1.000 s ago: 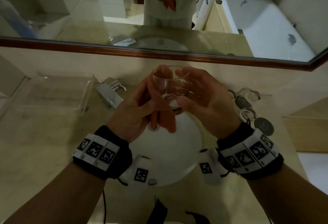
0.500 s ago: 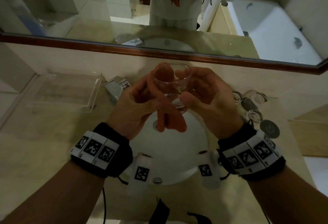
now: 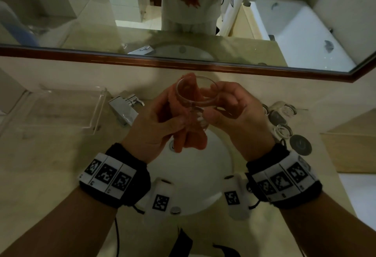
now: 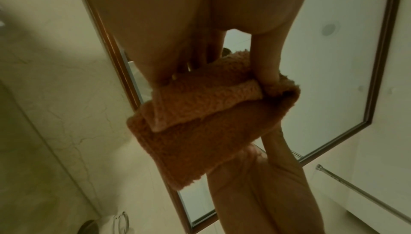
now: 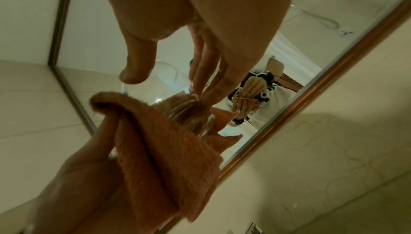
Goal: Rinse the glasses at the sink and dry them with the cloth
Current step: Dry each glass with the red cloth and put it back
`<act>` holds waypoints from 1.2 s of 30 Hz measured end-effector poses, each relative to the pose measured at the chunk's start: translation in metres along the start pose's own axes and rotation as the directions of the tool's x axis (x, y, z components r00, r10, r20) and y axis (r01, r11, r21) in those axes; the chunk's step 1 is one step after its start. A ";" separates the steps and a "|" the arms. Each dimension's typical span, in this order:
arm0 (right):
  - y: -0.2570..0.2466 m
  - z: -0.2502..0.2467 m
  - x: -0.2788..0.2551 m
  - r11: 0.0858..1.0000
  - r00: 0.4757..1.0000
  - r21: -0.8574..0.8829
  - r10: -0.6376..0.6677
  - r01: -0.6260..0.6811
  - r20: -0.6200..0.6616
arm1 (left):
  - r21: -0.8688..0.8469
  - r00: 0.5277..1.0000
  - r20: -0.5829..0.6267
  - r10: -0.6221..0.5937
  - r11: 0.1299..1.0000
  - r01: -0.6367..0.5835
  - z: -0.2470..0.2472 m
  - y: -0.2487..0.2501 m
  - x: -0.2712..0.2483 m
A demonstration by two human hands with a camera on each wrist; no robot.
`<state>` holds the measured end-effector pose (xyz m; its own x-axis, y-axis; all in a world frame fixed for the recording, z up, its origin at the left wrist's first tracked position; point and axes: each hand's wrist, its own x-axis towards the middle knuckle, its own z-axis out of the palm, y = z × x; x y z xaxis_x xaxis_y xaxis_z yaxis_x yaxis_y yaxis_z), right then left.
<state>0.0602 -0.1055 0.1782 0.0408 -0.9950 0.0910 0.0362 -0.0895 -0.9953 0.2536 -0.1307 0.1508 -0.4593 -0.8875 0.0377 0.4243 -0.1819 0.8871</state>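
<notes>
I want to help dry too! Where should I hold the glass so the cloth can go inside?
Hold the glass low on its side wall, coming from the right as the right hand does. Its open mouth faces up and away, so a side grip leaves the rim free for the orange cloth that the left hand pushes in.

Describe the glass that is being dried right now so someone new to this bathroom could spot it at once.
Start at the round white sink below the wood-framed mirror. Above its bowl both hands meet: the right hand grips a clear glass, and the left hand works an orange cloth into it. It alone is held and has cloth inside; the other glasses sit on the counter right of the sink.
</notes>
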 end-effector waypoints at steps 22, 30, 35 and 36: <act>-0.018 -0.021 0.005 1.000 0.992 -0.011 -0.014 0.015 0.127 | 0.043 0.998 -0.032 0.061 0.997 -0.060 0.009 0.008 0.003; -0.030 -0.016 -0.001 0.966 0.990 -0.238 -0.073 0.100 0.121 | 0.122 0.981 -0.089 0.174 0.979 -0.163 0.012 0.009 -0.005; -0.037 -0.009 -0.007 0.947 0.989 -0.289 -0.122 0.141 0.084 | 0.201 0.973 -0.037 0.229 0.955 -0.217 0.021 0.020 -0.011; -0.037 -0.010 -0.007 0.955 0.988 -0.259 -0.126 0.145 0.090 | 0.203 0.971 -0.026 0.239 0.952 -0.229 0.023 0.022 -0.012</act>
<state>0.0490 -0.0957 0.2143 0.1260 -0.9678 0.2178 -0.2185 -0.2413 -0.9455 0.2506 -0.1144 0.1806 -0.3239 -0.9160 0.2367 0.3508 0.1161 0.9292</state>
